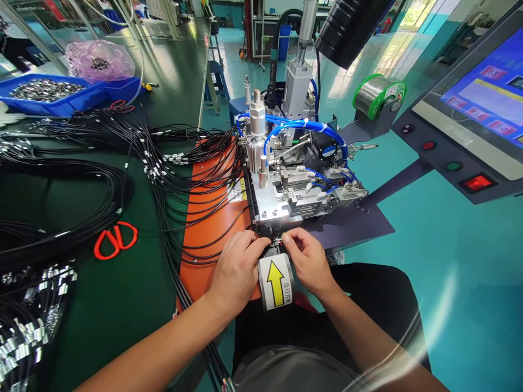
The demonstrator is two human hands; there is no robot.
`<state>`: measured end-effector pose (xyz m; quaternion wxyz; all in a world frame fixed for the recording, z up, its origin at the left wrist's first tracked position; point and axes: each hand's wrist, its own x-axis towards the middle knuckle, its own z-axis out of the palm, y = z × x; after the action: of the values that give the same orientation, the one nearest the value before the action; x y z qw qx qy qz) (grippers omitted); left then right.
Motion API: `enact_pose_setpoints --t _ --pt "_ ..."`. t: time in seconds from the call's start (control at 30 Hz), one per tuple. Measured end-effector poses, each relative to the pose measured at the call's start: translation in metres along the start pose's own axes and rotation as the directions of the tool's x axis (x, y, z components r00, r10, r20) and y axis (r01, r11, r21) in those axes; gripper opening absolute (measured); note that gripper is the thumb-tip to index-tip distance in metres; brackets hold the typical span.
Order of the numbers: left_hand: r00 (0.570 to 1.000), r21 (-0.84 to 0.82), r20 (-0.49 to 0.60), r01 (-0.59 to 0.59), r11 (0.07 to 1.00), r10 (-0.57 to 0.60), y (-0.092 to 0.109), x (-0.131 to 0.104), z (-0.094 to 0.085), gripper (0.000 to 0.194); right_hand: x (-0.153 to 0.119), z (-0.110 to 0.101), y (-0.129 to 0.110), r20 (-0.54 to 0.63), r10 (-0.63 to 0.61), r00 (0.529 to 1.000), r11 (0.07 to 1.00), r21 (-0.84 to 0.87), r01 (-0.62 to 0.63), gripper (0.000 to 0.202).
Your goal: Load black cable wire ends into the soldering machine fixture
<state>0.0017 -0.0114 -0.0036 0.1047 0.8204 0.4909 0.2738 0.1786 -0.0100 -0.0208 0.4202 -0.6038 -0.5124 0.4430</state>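
Note:
My left hand [237,267] lies over the orange sheet, thumb and forefinger pinched at the front of a metal bench machine [265,204]. A black cable [204,262] runs under this hand, and its end seems to lie in the pinch. Opposite, my right hand [308,260] pinches tiny wire ends [279,240], with a speck of red and white showing. The fingers hide most of what they hold. Just below the fingertips, between both hands, is a round white-faced part [276,282] with a yellow arrow.
Many black cables cross the orange sheet [216,207] from the left. Orange-handled scissors [115,241] lie on the green table [143,294]. Blue trays [49,98] hold small metal parts. A solder wire spool [378,95] and a control panel [461,147] stand to the right.

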Motion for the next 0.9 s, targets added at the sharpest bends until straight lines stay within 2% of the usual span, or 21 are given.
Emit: enact_pose_setpoints --t 0.37,0.67,0.9 --pt "0.999 -0.005 -0.017 -0.034 0.999 0.034 0.0001 0.0008 -0.0004 0.025 -0.0037 0.0063 0.0017 -0.050 -0.013 0.999 0.998 -0.062 0.010 0.026" --pt "1.000 0.042 0.007 -0.028 0.999 0.028 0.0009 0.0011 -0.0006 0.025 -0.0027 0.0052 -0.0005 -0.036 -0.009 0.999 0.995 -0.104 0.005 0.027" --pt "1.000 0.068 0.014 -0.026 0.997 0.025 0.0012 0.0011 -0.0002 0.026 -0.0024 0.0059 0.0026 -0.048 0.036 0.998 0.999 -0.029 -0.037 0.032"
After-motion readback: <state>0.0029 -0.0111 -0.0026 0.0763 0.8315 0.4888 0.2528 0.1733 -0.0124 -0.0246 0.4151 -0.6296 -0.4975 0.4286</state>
